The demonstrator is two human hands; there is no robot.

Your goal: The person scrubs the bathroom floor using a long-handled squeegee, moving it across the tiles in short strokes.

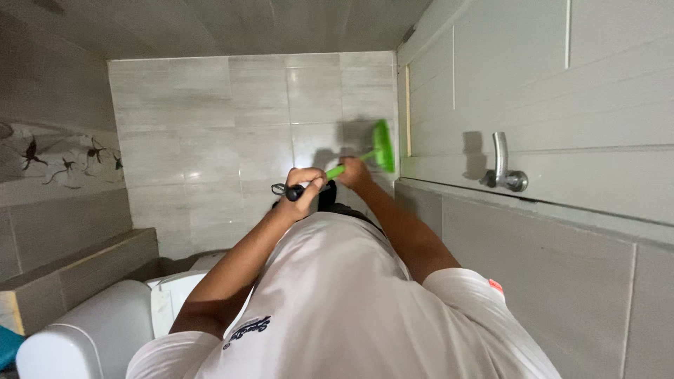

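Both hands grip green plastic brush.

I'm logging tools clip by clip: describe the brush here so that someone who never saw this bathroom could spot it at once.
Find the pale tiled wall ahead, then its right corner beside the metal tap. There the brush is held by both hands, the left hand at its dark handle end, the right hand nearer the head. It is the only bright green thing among grey tiles.

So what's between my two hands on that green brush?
In the head view, only the green plastic brush handle spans the stretch between the left hand and right hand; nothing else lies there.
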